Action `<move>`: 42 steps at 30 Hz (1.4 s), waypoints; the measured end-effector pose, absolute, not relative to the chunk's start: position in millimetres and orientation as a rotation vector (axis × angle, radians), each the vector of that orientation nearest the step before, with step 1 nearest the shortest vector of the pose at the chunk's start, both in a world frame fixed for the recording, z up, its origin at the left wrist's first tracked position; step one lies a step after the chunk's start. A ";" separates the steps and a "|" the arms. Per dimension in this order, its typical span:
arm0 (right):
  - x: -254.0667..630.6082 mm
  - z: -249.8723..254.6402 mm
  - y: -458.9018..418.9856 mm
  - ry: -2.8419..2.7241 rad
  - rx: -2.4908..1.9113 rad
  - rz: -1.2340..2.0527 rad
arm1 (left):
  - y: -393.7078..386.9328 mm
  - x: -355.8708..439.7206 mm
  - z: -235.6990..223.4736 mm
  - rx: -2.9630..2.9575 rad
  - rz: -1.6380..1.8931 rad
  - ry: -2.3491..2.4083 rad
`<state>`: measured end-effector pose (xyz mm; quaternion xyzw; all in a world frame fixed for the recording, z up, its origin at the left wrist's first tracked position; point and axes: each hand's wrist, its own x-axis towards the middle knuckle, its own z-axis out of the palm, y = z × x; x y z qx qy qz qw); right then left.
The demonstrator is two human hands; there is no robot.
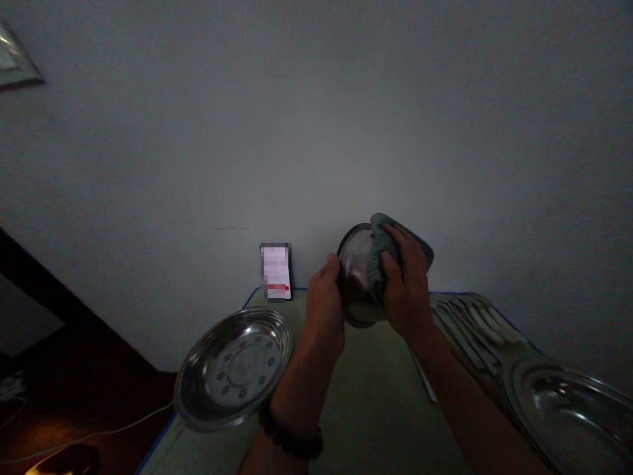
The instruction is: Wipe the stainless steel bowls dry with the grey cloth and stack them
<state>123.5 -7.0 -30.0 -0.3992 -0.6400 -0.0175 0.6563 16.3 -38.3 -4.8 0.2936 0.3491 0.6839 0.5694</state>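
Note:
A metal bowl [357, 264] is held up above the table, tilted on its side. My left hand [325, 300] grips its left rim, thumb on top. On the bowl's right side, my right hand [408, 284] presses a grey-green cloth [376, 264] against the metal, fingers closed around the cloth. Part of the cloth spreads out behind that hand. The bowl's far side is hidden.
A shiny metal basin [237, 369] lies at the left on the green-topped table [366, 409]. A phone [277, 272] leans against the wall. At the right are several pieces of cutlery [465, 323] and another metal basin [568, 409].

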 end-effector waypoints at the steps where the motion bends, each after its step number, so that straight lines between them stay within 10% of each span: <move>1: 125.3 -30.8 -4.4 -1.417 -0.916 -0.006 | -38.1 16.7 -5.3 0.677 1.608 0.818; 15: 98.8 -43.9 -11.2 -1.394 -0.949 -0.030 | -31.3 10.6 4.9 0.181 1.703 0.568; 29: 144.2 -33.6 12.7 -1.242 -1.011 0.409 | -36.3 2.0 -2.7 0.900 1.612 1.019; 42: 108.6 -24.6 -27.6 -1.600 -0.949 -0.185 | -29.8 -4.8 -9.0 0.836 1.650 1.144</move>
